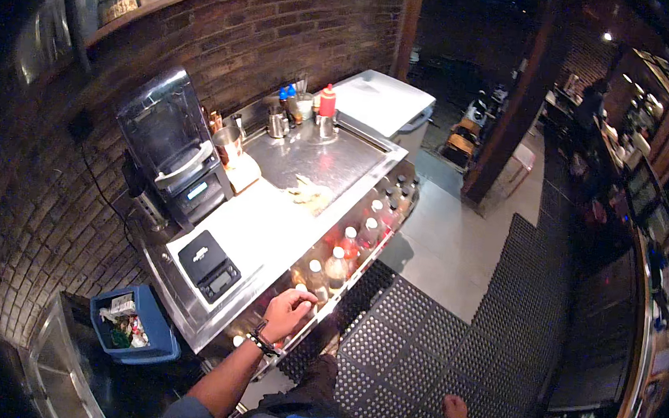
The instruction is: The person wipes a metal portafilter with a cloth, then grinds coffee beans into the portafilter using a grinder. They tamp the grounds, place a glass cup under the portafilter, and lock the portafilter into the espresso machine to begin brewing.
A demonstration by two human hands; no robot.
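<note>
My left hand (286,313) is over the near part of a bottle rail (380,250) along the front of a steel counter. Its fingers are curled beside a white-capped bottle (316,279), and whether they grip anything is hidden. Two more white-capped bottles stand just beyond, a pale one (337,267) and one with red liquid (350,245). My right hand (456,406) hangs low on the right over a black rubber mat (413,335), curled closed with nothing visible in it. On the white work surface (284,237) lies a black digital scale (209,262).
A blender with a clear cover (176,141) stands against the brick wall. Farther along are a metal tin (228,143), a red squeeze bottle (327,102) and a crumpled cloth (311,194). A blue bin with waste (161,346) is at lower left; a wooden post (509,117) rises ahead.
</note>
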